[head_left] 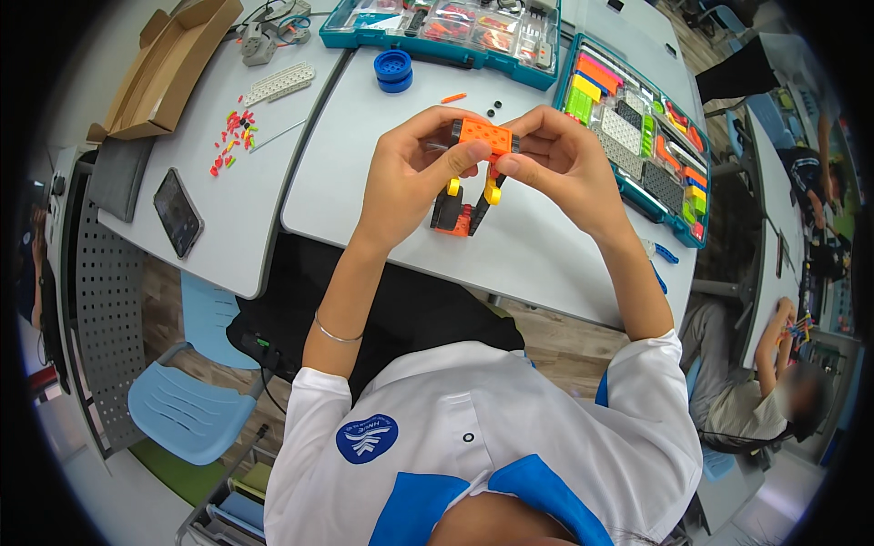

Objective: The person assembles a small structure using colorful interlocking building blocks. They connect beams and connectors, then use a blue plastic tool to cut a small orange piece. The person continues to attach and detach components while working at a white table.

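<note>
Both my hands hold a small building-block model (485, 136) above the white table. Its top is an orange studded block; black and yellow pieces hang down to an orange-red and black part at the bottom. My left hand (414, 164) grips it from the left, thumb pressed on the orange block. From the other side, my right hand (564, 159) pinches the model just under the block with thumb and fingers. Beyond the hands lie an orange rod (453, 97) and small black round pieces (494, 108). Two stacked blue wheels (392, 71) stand farther left.
Teal parts cases (437, 56) lie open at the back and at the right (696, 238). On the left table are a phone (177, 212), scattered small pieces (235, 136), white beams (279, 83) and a cardboard box (168, 68). Blue-handled pliers (663, 259) rest at the right edge.
</note>
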`<state>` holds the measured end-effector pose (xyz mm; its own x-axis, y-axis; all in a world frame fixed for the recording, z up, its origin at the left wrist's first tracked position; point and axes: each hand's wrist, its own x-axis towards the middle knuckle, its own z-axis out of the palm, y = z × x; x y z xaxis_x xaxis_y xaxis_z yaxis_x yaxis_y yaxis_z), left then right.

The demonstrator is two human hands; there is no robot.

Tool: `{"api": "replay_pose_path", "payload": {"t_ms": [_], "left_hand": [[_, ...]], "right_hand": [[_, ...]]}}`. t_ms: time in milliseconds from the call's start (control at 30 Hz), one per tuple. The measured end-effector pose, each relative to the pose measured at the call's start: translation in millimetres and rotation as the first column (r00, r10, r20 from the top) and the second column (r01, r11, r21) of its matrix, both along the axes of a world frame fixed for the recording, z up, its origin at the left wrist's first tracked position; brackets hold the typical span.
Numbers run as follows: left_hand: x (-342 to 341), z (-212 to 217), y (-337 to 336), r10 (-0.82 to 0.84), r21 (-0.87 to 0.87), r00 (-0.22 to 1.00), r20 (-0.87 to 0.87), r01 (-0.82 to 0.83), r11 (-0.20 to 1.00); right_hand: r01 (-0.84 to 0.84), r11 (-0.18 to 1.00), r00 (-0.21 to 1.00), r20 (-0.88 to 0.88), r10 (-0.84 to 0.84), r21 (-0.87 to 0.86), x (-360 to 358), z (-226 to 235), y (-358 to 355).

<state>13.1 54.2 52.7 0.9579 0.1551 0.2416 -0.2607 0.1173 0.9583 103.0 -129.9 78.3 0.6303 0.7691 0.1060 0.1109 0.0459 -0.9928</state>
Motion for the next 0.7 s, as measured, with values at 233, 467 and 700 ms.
{"api": "replay_pose_path", "payload": {"t_ms": [233,467,700], "left_hand": [[5,-5,0,0.062,0.088,0.993,0.102,-0.071,0.994],[-1,8,1,0.09,0.371,0.98,0.176,-0.151,0.916],[-3,17,-4,0.021,0.418,0.986,0.164,-0.088,0.904]], "right_hand": [[0.093,0.991,0.933,0.356,-0.052,-0.099,-4,11,1],[0.063,0.992,0.894,0.448,-0.006,-0.113,1,16,-6],[0.081,0.984,0.898,0.441,-0.003,-0.158,4,23,-13]]}}
